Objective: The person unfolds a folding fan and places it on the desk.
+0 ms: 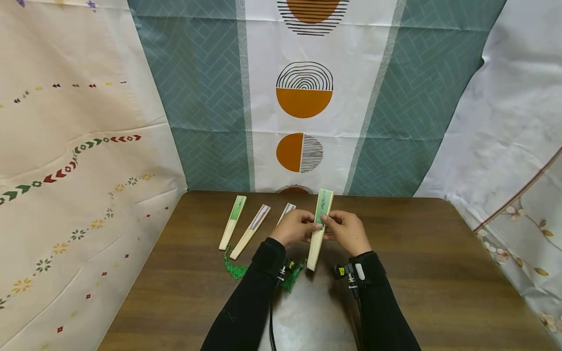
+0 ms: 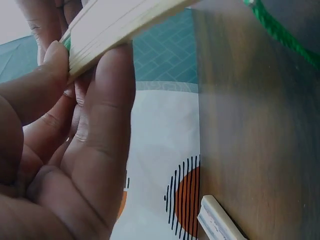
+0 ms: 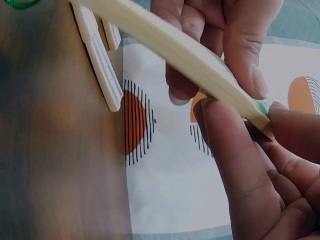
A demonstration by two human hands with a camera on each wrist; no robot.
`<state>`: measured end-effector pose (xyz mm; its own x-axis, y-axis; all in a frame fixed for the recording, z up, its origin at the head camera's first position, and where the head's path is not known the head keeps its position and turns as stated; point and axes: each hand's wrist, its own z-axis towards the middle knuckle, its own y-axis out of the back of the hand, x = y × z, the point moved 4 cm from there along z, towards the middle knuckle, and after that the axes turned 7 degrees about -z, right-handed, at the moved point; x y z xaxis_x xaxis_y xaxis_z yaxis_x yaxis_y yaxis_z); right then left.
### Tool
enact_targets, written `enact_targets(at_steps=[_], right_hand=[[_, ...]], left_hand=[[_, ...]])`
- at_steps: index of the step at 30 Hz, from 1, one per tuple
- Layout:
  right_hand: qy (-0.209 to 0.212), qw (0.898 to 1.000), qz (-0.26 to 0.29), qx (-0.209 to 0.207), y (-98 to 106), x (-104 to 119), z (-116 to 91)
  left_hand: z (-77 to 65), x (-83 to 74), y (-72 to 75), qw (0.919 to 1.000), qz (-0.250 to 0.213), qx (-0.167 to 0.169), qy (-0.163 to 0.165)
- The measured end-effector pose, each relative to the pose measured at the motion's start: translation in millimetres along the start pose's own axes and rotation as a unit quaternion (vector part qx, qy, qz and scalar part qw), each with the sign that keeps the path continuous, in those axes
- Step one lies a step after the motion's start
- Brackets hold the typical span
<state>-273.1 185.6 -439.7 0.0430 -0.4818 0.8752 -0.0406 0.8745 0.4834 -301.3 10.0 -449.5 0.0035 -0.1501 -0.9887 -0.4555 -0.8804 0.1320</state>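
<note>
A folded hand fan (image 1: 319, 231) with pale wooden ribs and a green printed upper part is held up over the table, tilted with its green end away from me. My left hand (image 1: 295, 227) pinches it from the left, thumb on its face. From the other side my right hand (image 1: 348, 231) pinches the same fan (image 3: 200, 70), its thumb close to the left one. Fingers of both hands lie behind the fan and are partly hidden. A green tassel (image 1: 291, 279) hangs beside the fan's lower end.
Left of my hands lie a green-topped folded fan (image 1: 232, 223), a folded fan with a whitish printed top (image 1: 250, 232) and a third folded fan (image 1: 286, 212), partly hidden by my left hand. A green tassel (image 1: 236, 269) lies near them on the brown table (image 1: 184, 292). Patterned cloths hang behind.
</note>
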Motion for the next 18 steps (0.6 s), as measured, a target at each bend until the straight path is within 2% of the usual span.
enact_targets(at_steps=[18], right_hand=[[-0.032, 0.998, -0.001, -0.048, 0.2, -1.8, -1.4]], left_hand=[[-2.1, 1.8, -2.6, 0.9995, -0.016, -0.028, -0.002]])
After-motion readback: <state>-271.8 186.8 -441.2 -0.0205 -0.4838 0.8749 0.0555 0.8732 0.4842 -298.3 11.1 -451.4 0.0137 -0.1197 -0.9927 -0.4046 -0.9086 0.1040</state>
